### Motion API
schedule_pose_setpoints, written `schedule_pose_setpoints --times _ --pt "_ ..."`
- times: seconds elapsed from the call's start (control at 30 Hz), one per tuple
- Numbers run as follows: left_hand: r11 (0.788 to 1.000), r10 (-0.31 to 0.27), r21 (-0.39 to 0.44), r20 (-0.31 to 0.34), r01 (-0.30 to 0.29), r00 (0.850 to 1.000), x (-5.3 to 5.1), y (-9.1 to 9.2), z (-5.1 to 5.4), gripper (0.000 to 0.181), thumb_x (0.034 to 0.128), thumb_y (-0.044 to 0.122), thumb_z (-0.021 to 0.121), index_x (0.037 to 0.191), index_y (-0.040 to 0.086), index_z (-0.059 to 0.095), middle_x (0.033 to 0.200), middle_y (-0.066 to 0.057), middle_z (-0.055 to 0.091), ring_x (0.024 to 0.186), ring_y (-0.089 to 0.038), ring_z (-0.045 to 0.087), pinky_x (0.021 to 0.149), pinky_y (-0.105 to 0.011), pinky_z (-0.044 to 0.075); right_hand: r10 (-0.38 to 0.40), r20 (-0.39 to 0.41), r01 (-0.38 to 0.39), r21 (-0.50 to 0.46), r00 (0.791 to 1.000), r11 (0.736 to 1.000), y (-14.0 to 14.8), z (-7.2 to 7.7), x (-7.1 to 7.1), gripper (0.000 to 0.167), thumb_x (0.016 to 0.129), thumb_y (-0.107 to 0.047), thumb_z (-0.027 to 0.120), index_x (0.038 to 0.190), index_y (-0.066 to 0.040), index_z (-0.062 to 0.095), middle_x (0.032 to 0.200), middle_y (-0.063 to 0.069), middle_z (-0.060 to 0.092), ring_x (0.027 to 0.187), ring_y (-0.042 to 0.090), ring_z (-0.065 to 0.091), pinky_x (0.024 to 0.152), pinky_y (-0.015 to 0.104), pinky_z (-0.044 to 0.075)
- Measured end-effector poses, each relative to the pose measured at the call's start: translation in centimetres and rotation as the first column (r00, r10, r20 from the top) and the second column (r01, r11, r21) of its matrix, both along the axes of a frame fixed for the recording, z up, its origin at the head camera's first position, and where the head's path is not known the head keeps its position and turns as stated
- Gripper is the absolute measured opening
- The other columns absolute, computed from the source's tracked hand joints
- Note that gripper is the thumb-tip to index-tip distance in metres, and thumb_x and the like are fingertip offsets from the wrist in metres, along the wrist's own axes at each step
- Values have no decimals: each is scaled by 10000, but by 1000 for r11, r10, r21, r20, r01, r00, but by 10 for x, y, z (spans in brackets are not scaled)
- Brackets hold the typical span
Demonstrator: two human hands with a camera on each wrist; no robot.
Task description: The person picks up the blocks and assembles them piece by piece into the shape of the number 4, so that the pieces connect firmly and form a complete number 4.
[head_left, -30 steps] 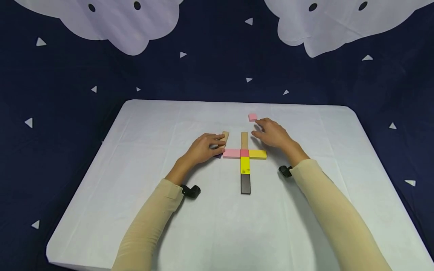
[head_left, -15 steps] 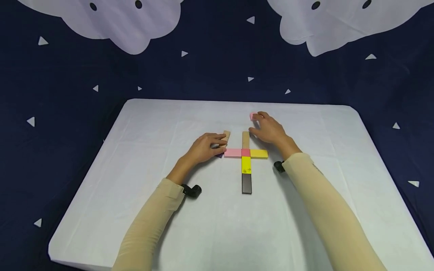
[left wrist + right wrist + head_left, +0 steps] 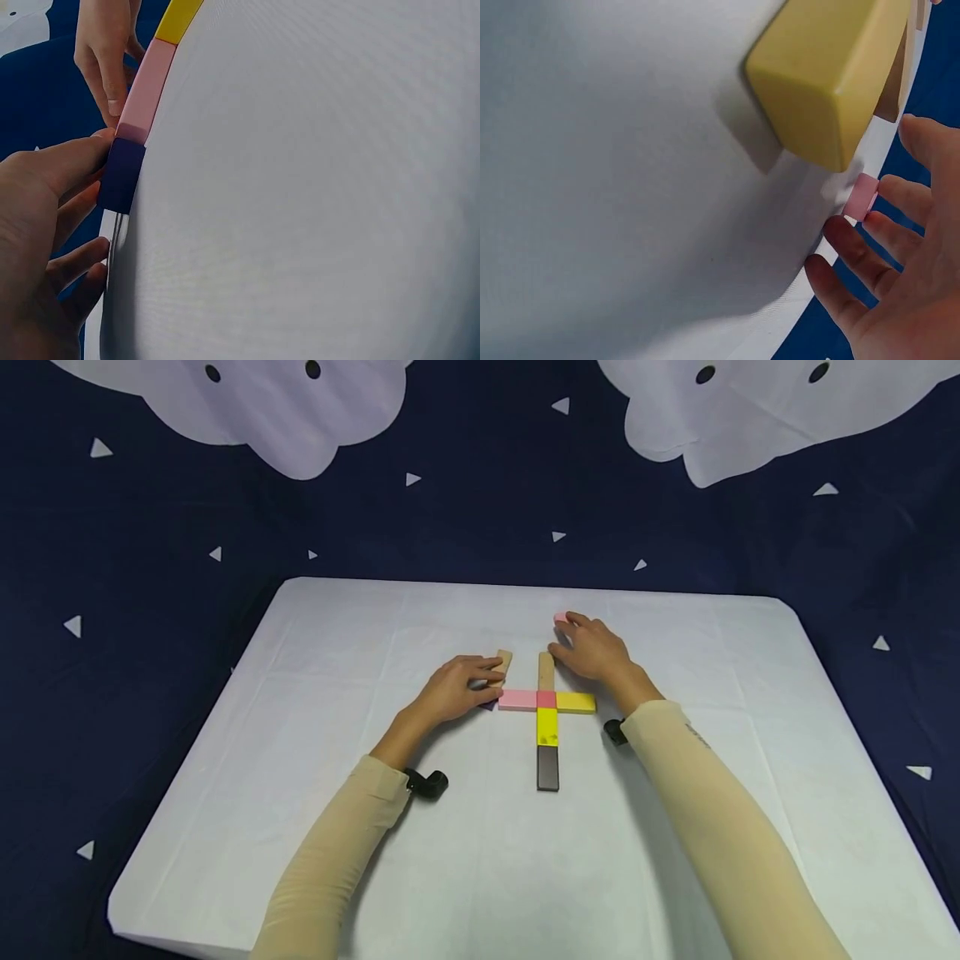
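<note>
In the head view my left hand (image 3: 452,687) lies over a dark blue block (image 3: 124,176) and a slanted natural wood block (image 3: 505,665). Its thumb is at the joint between the dark blue block and a flat pink block (image 3: 517,699). My right hand (image 3: 596,649) reaches to a small light pink block (image 3: 861,197), its fingertips touching or almost touching it, thumb apart near an upright-running wood block (image 3: 546,671). A cross of blocks lies between the hands: a red-pink middle (image 3: 547,699), a yellow block (image 3: 576,702) on the right, another yellow block (image 3: 547,727) below.
A dark grey block (image 3: 547,768) ends the cross at the near side. Everything lies on a white-covered table (image 3: 480,860) with rounded corners. Behind it hangs a dark blue cloth (image 3: 480,518) with white clouds and triangles. Each wrist carries a black camera (image 3: 429,785).
My right hand has moved left and slightly away from me, so its fingers now partly cover the small light pink block. My left hand has kept its place. The view has shifted slightly.
</note>
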State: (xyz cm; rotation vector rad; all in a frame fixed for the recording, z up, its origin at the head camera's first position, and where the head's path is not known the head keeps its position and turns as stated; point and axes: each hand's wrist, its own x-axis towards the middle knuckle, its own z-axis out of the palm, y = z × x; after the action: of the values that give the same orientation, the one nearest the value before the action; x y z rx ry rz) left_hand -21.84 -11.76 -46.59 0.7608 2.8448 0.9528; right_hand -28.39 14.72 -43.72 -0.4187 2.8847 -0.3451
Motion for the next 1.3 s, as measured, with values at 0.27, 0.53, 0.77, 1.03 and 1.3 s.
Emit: schedule_pose_setpoints --times 0.27,0.53,0.77,1.03,1.3 --pt "1000 8 -15 9 -8 1000 1 0 1 357 888 377 688 1202 207 693 1386 120 505 1317 -156 402 1082 -383 286 -2 -3 2 -33 1000 999 -5 -1 1 573 971 -448 512 1459 -158 434 1555 87 262 1333 363 329 1024 579 312" --pt "1000 4 -17 18 -4 1000 2 0 3 357 894 367 682 1210 199 689 1393 104 503 1323 -163 394 1087 -387 277 1 -11 -1 -72 1000 997 -9 0 4 585 947 -435 551 1436 -125 462 1541 94 291 1332 357 329 1032 570 309" --pt "1000 -3 -15 11 3 1000 2 1 1 359 904 379 664 1215 200 686 1398 107 499 1329 -161 389 1087 -385 278 12 -25 -14 -96 1000 995 -10 -3 7 590 938 -443 563 1425 -122 472 1540 85 298 1335 348 327 1036 565 307" --pt "1000 1 -11 8 -1 1000 3 1 1 351 900 364 675 1212 204 687 1395 111 500 1326 -154 391 1087 -376 279 56 -32 -59 -106 998 993 -14 -4 8 551 965 -392 527 1437 -116 455 1542 87 294 1372 350 275 1068 561 256" --pt "1000 -4 -2 4 4 1000 3 1 3 350 899 349 681 1213 195 687 1398 91 502 1325 -172 395 1085 -389 283 89 -40 -92 -106 995 990 -14 -5 12 572 967 -420 520 1456 -136 429 1553 82 271 1381 351 255 1078 562 231"
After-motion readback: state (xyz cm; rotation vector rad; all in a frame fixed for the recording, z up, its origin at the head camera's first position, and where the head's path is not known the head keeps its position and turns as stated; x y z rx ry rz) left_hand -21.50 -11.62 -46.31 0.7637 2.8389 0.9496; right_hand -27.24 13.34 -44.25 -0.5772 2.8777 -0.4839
